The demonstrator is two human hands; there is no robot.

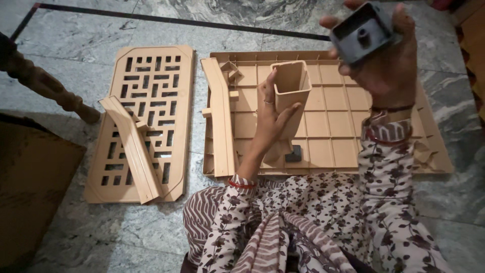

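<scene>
Fingers of the left hand (pixel 270 114) were wrapped around a tan square plastic leg (pixel 290 88), held over the ribbed panel (pixel 333 126) lying on the marble floor (pixel 252 20). The leg stood nearly upright – long axis vertical, hollow open end facing up toward the camera, a dark cap (pixel 294 153) at its foot. It looked light, stiff and smooth, best gripped round its flat sides. The right hand (pixel 386 60) clasped a grey square end cap (pixel 362 31), raised, its hollow facing the viewer.

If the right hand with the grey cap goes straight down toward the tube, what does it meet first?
Probably the open top of the tan tube that the left hand holds upright; the right hand holds the grey cap beside it, depth unclear.
</scene>
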